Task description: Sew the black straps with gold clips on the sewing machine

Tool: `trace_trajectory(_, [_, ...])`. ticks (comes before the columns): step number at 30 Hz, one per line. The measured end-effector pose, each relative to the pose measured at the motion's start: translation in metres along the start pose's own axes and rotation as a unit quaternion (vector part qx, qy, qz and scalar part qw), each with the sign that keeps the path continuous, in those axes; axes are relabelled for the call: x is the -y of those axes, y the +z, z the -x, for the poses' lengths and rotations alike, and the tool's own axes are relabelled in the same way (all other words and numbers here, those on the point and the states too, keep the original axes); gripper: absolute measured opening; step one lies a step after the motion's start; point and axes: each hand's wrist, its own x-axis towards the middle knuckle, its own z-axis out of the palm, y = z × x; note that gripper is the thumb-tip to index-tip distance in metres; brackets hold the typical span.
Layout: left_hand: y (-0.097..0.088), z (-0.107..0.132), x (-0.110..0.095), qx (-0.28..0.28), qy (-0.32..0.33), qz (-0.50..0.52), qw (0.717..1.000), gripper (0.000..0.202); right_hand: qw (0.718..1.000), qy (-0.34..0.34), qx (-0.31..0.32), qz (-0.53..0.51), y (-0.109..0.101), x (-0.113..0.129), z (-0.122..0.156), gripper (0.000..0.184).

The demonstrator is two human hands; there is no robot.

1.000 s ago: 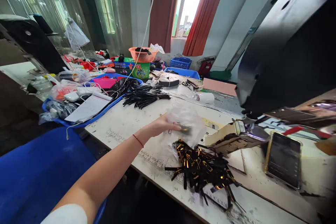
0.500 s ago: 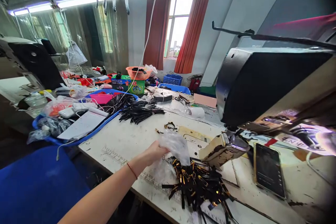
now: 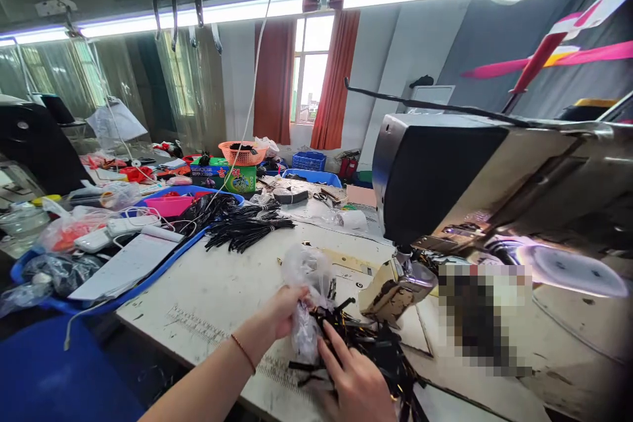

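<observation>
My left hand (image 3: 284, 313) is closed on a crumpled clear plastic bag (image 3: 309, 267), gripping it near the middle above the white table. Close to it, my right hand (image 3: 353, 369) has its fingers stretched out, the fingertips at the bag's edge and against some black straps. A heap of black straps with gold-coloured buckles (image 3: 390, 349) lies beside and partly beneath my right hand. Some strap ends reach up to the bag's opening; whether any are inside it I cannot tell.
A sewing machine (image 3: 435, 178) stands at the right, its pale arm end (image 3: 388, 293) just behind the heap. Bundled black strips (image 3: 250, 224) lie farther back. At the left, a blue tray (image 3: 198, 234) holds a notepad (image 3: 131, 264). A pixelated patch covers the right side of the table.
My right hand has come into view and reached the straps beside the bag. The left hand still holds the bag, now lower in the view. The view has turned to the right.
</observation>
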Motion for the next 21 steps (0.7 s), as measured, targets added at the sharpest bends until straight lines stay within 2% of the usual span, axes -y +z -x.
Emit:
trace_trajectory(2, [-0.006, 0.007, -0.006, 0.01, -0.002, -0.014, 1.0, 0.016, 1.0, 0.002, -0.006, -0.012, 0.007, -0.005, 0.005, 0.038])
trace_trajectory(4, [-0.009, 0.012, -0.008, 0.021, 0.002, -0.028, 0.999, 0.025, 0.999, -0.01, -0.033, -0.026, 0.009, -0.013, 0.013, 0.037])
trace_trajectory(6, [-0.007, 0.013, -0.007, 0.018, 0.013, -0.041, 0.999, 0.035, 0.998, 0.003, -0.055, -0.039, 0.006, -0.019, 0.017, 0.03])
trace_trajectory(8, [-0.001, 0.01, -0.004, 0.006, 0.023, -0.056, 0.998, 0.03, 0.996, 0.023, -0.069, -0.049, 0.001, -0.021, 0.013, 0.025])
trace_trajectory(10, [0.007, 0.005, 0.0, -0.003, 0.028, -0.076, 0.997, 0.018, 0.996, 0.024, -0.066, -0.053, -0.003, -0.02, 0.004, 0.03])
trace_trajectory(12, [0.015, 0.001, 0.003, -0.002, 0.022, -0.099, 0.995, 0.01, 0.997, 0.014, -0.06, -0.047, -0.004, -0.02, -0.007, 0.042])
trace_trajectory(14, [0.021, -0.002, 0.004, 0.003, 0.012, -0.122, 0.992, 0.014, 0.997, 0.018, -0.056, -0.039, -0.002, -0.021, -0.012, 0.05])
trace_trajectory(18, [0.023, -0.008, -0.003, -0.022, 0.012, -0.147, 0.989, 0.021, 0.994, 0.039, -0.099, -0.037, 0.007, -0.024, -0.007, 0.032])
trace_trajectory(21, [0.022, -0.012, -0.011, -0.026, 0.009, -0.142, 0.989, 0.025, 0.993, 0.049, -0.098, -0.043, 0.01, -0.025, -0.001, 0.026])
